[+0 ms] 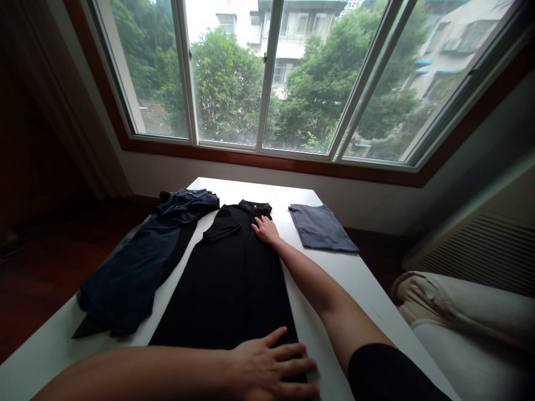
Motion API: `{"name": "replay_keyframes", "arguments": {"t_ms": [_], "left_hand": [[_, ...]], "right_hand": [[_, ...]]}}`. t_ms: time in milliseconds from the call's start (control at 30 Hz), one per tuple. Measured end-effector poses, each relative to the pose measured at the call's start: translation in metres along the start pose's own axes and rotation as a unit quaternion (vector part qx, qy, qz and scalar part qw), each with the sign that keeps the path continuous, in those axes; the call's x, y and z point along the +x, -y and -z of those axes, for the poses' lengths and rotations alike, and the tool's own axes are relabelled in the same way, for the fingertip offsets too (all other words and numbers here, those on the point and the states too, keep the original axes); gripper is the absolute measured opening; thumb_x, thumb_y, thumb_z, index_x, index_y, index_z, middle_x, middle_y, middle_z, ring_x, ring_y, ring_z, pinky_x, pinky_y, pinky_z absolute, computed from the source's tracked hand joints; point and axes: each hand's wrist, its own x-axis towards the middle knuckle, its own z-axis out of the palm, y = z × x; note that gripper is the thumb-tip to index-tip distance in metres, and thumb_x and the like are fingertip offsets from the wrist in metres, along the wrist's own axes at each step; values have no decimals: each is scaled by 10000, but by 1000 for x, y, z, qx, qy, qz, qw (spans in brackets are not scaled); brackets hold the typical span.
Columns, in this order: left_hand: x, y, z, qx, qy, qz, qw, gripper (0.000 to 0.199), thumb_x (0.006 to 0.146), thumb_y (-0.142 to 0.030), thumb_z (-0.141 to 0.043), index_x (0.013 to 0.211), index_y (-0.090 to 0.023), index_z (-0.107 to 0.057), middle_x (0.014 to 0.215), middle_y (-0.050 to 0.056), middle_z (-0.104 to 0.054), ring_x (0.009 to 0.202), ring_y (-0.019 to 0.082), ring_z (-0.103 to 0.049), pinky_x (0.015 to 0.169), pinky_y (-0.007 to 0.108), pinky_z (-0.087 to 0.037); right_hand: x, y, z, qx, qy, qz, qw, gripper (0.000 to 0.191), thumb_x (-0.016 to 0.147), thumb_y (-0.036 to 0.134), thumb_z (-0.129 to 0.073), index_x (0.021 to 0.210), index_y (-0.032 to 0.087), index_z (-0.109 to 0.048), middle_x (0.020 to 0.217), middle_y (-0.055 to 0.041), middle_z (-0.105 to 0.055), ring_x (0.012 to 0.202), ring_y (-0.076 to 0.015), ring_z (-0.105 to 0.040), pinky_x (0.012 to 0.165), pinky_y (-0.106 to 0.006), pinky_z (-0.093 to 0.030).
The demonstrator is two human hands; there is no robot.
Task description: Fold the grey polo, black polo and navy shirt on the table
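Note:
A black collared shirt [234,273] lies lengthwise on the white table [343,289], its collar at the far end. One short sleeve [221,223] rests across the body on the left; no sleeve sticks out at the right edge. Near the collar, my right hand [266,229] lies flat on the cloth with its fingers spread. My left hand [273,367] reaches across the near end, palm down and fingers apart, over the shirt's right edge. My left forearm hides part of the lower end of the shirt.
Dark blue garments [129,267] lie loosely piled along the table's left side. A folded grey-blue garment [321,227] sits at the far right. Beyond the table is a window [259,150]; rolled pale bedding [468,306] stands off the right edge.

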Motion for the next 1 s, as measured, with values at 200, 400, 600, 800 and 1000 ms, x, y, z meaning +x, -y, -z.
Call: {"name": "replay_keyframes", "arguments": {"t_ms": [200, 400, 600, 800, 1000], "left_hand": [[0, 39, 34, -65, -135, 69, 986, 371, 1018, -349, -547, 1352, -218, -642, 1355, 78, -696, 1264, 225, -625, 1146, 411, -447], [-80, 199, 102, 34, -282, 511, 811, 222, 977, -235, -533, 1064, -209, -735, 1184, 101, -696, 1169, 254, -633, 1100, 372, -458], [-117, 301, 113, -15, -199, 706, 679, 370, 921, -272, -640, 1284, -206, -674, 1302, 120, -700, 1206, 284, -663, 1008, 318, -496], [-106, 334, 109, -37, -201, 722, 661, 499, 872, -330, -726, 1353, -239, -630, 1265, 102, -742, 1181, 291, -693, 953, 307, -514], [-103, 359, 106, -46, -217, 721, 656, 608, 794, -296, -795, 1369, -195, -626, 1315, 149, -719, 1175, 304, -696, 937, 305, -516]], "right_hand": [[-55, 8, 24, 45, -75, 62, 994, 351, 1073, 321, -521, 1355, 177, -673, 1491, -148, -571, 1392, -254, -491, 1184, -366, -339], [-149, 92, 26, 69, -2, 305, 950, 205, 1050, 293, -563, 1071, 201, -745, 1103, -83, -694, 1059, -208, -604, 986, -335, -476], [-226, 214, 14, 54, 158, 495, 853, 478, 998, 587, -550, 1352, 277, -637, 1104, -67, -737, 952, -253, -705, 709, -316, -562], [-228, 265, -18, 6, 302, 436, 848, 503, 902, 611, -617, 1241, 248, -693, 1046, -90, -792, 812, -307, -768, 577, -364, -601], [-236, 260, -17, 33, 290, 373, 881, 314, 872, 474, -659, 1032, 228, -768, 902, -100, -800, 681, -302, -753, 535, -358, -581]]}}
